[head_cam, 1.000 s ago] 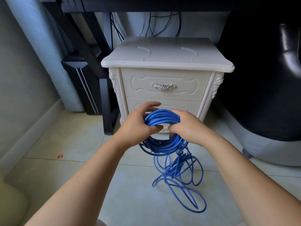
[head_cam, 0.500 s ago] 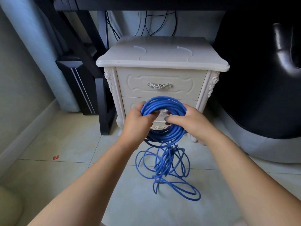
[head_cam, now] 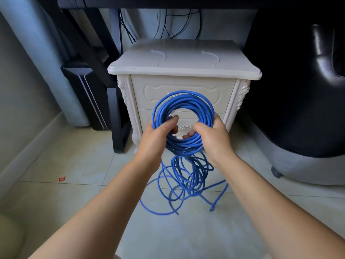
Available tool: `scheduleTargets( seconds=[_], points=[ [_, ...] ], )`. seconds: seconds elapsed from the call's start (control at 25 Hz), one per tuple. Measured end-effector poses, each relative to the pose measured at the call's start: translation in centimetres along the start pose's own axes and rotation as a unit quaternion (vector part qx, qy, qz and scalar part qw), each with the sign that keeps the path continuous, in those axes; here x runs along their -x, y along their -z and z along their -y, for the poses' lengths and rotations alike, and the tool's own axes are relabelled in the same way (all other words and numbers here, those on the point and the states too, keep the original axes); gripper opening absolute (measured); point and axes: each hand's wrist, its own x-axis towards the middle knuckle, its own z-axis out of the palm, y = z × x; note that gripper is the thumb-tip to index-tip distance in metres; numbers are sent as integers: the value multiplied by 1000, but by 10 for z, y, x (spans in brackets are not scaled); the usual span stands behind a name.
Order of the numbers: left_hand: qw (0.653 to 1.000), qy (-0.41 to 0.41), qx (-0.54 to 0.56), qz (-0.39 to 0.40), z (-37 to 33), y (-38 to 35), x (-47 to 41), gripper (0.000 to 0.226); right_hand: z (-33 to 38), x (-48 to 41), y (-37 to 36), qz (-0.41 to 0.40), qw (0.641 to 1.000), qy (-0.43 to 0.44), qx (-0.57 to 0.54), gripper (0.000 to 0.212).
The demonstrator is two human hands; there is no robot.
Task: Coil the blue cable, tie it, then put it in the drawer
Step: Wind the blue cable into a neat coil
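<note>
Raised since the earlier frame, the blue cable (head_cam: pixel 183 103) stood as an upright coil before the white nightstand (head_cam: pixel 183 60) and its closed drawers (head_cam: pixel 145 94). Its loose tail lay tangled on the floor (head_cam: pixel 74 193). The left hand (head_cam: pixel 155 139) and right hand (head_cam: pixel 214 139) gripped the coil's lower sides, fingers (head_cam: pixel 171 120) curled round the strands.

Your left hand (head_cam: pixel 155 135) and right hand (head_cam: pixel 214 139) are bare, with skin showing on the backs, knuckles and thumbs. Your left forearm (head_cam: pixel 104 202) comes in from the near left and your right forearm (head_cam: pixel 270 199) from the near right. Each is uncovered along its whole visible length, from the near edge to the wrist. Both forearms are smooth and taper toward the wrist. Your fingertips are partly hidden, and the nails are too small to assess.
</note>
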Motion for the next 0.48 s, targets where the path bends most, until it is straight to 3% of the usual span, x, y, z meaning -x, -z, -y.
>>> scheduleTargets(
  seconds=[0.16, 0.32, 0.4, 0.48],
  points=[
    [997, -48, -51, 31, -10, 13, -1, 47, 2, -4, 6, 32, 992, 21, 118, 22],
    [954, -119, -268, 65, -11, 23, -3, 58, 3, 0, 6, 102, 952, 80, 278, 22],
    [948, -92, -290, 90, -11, 25, -4, 47, 5, 0, 7, 126, 934, 104, 319, 23],
    [964, -66, -239, 101, -10, 21, -2, 23, 8, -1, 8, 133, 927, 119, 331, 24]
  ],
)
